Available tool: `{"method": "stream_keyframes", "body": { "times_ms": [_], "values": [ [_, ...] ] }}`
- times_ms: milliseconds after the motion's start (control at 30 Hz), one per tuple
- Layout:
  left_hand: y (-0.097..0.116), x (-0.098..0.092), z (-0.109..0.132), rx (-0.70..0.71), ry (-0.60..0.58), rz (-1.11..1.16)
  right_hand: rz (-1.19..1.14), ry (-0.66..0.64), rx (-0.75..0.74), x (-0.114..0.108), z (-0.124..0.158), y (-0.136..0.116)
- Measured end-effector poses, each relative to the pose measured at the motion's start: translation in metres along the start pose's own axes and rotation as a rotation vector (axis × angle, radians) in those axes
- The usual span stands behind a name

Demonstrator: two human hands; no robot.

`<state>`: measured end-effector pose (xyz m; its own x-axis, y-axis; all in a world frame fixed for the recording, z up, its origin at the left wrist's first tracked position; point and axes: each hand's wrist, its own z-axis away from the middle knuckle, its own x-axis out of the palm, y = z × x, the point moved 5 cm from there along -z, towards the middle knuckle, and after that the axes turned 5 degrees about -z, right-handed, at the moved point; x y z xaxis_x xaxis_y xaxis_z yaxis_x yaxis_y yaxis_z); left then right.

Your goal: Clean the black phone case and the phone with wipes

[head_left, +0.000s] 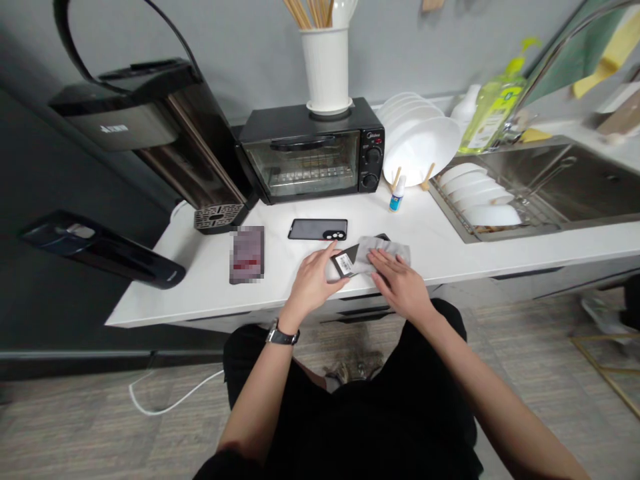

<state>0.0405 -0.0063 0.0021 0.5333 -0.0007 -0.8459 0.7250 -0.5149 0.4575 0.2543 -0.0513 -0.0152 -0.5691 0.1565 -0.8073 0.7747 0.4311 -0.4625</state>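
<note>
A dark smartphone (355, 255) with a white barcode sticker lies near the counter's front edge. My left hand (314, 277), a watch on its wrist, grips the phone's left end between thumb and fingers. Over the phone's right part is a grey cloth (400, 251), which hides much of it. My right hand (399, 283) presses this cloth down, its fingers straight and close together, the thumb off to the near side. Just behind the phone rests a black-rimmed phone case (313, 229) with camera cutouts. A small white spray bottle (397, 195) with a blue label stands farther back.
A pixelated packet (247, 255) lies to the left, near a dark bottle-shaped device (105, 250) and a tall drink machine (190, 133). Behind stands a toaster oven (310, 163) with a utensil holder (327, 70) on top. Plates (423, 150) and a sink (550, 193) are at right.
</note>
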Motion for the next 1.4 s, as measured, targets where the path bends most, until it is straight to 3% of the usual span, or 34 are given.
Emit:
{"method": "stream_keyframes", "body": {
  "times_ms": [133,267,433,567,700,900,1167,1300,1400],
  "values": [
    [-0.002,0.001,-0.001,-0.003,0.002,-0.010,0.095,0.083,0.091,-0.007,-0.011,0.030],
    [-0.002,0.002,-0.001,0.009,0.008,-0.016,0.107,0.105,0.104,0.000,-0.030,0.031],
    [-0.003,0.004,0.001,0.016,0.012,0.003,0.064,0.051,0.008,0.022,-0.043,-0.011],
    [-0.006,0.006,0.005,0.004,0.017,-0.013,0.002,-0.034,-0.076,0.039,-0.037,-0.052],
    [-0.006,0.005,0.008,-0.004,0.002,-0.038,-0.074,-0.063,-0.111,0.039,-0.022,-0.067],
    [-0.002,0.003,0.006,0.006,0.011,-0.015,-0.096,-0.066,-0.080,0.020,-0.002,-0.041],
    [-0.003,0.003,0.001,0.015,0.012,-0.009,0.077,0.104,0.127,-0.006,-0.010,0.024],
    [-0.004,0.003,0.000,-0.002,0.001,0.002,0.114,0.135,0.176,-0.004,-0.030,0.031],
    [-0.004,0.004,0.000,-0.002,-0.004,0.003,0.107,0.140,0.155,0.003,-0.043,0.021]
  ]
}}
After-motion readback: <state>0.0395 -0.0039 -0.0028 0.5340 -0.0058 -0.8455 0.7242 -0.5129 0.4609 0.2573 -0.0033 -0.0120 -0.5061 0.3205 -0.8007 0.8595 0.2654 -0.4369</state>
